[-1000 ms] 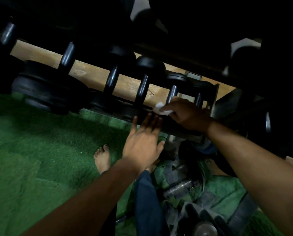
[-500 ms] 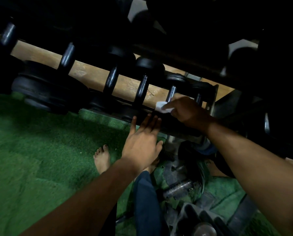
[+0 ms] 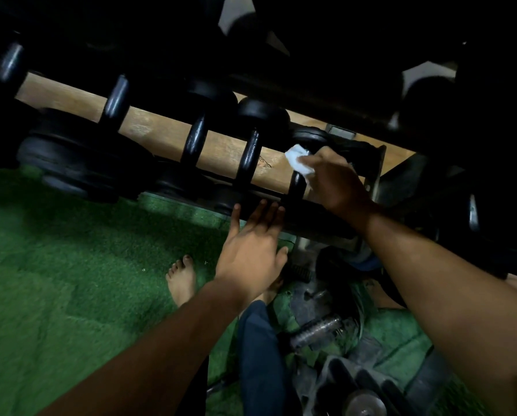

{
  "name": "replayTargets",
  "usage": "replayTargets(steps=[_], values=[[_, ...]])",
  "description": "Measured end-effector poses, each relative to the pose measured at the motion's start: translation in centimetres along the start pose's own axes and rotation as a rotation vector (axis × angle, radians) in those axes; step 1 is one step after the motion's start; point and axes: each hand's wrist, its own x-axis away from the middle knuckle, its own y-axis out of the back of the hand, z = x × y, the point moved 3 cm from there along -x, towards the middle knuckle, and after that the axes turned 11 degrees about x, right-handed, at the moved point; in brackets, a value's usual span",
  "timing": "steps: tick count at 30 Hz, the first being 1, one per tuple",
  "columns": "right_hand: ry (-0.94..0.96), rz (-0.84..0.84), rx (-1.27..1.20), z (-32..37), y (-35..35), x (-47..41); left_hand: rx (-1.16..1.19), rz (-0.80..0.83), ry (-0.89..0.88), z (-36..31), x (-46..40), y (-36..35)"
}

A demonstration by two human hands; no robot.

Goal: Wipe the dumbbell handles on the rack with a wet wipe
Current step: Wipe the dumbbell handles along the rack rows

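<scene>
Several black dumbbells lie side by side on a low dark rack in dim light. My right hand is closed on a white wet wipe and presses it against the upper part of a black dumbbell handle near the rack's right end. To its left another dumbbell handle stands bare. My left hand rests flat with fingers spread, its fingertips on the rack's front rail just left of the wiped handle.
Green artificial turf covers the floor on the left. My bare foot stands near the rack. Loose weights and a knurled metal bar lie on the floor at lower right. A wooden board runs behind the handles.
My right hand has slid the wipe up the handle, away from the front rail. My left hand has stayed on the rail.
</scene>
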Motion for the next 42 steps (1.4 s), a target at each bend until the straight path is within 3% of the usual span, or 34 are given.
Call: replayTargets(steps=[4,7,12,15,20,29,34,39,42], values=[[-0.135,-0.145,0.01,-0.2,-0.5,-0.5,-0.009,0.005,0.01,0.0,0.0,-0.1],[-0.257,-0.139,-0.053,-0.4,-1.3,-0.1,-0.003,0.008,0.014,-0.2,0.0,0.0],[-0.52,0.149,-0.516,-1.3,-2.9,0.8,0.011,-0.005,0.016,-0.3,0.1,-0.1],[-0.546,0.371,-0.564,-1.7,-2.8,0.9,0.015,-0.008,0.022,-0.3,0.1,-0.1],[-0.668,0.368,-0.684,-2.1,-3.5,0.1,0.008,-0.001,0.027,-0.5,0.0,0.0],[-0.486,0.589,-0.394,-1.7,-2.2,-0.2,-0.002,0.001,0.02,-0.3,0.0,-0.2],[-0.52,0.512,-0.476,-1.5,-2.2,-0.2,0.001,-0.005,0.022,-0.2,-0.1,-0.3],[-0.666,0.112,-0.618,-2.0,-4.0,-0.8,-0.012,0.01,0.028,-0.3,-0.2,-0.3],[-0.533,-0.053,-0.348,-0.9,-2.7,-0.4,-0.009,0.006,0.026,-0.2,-0.1,-0.3]])
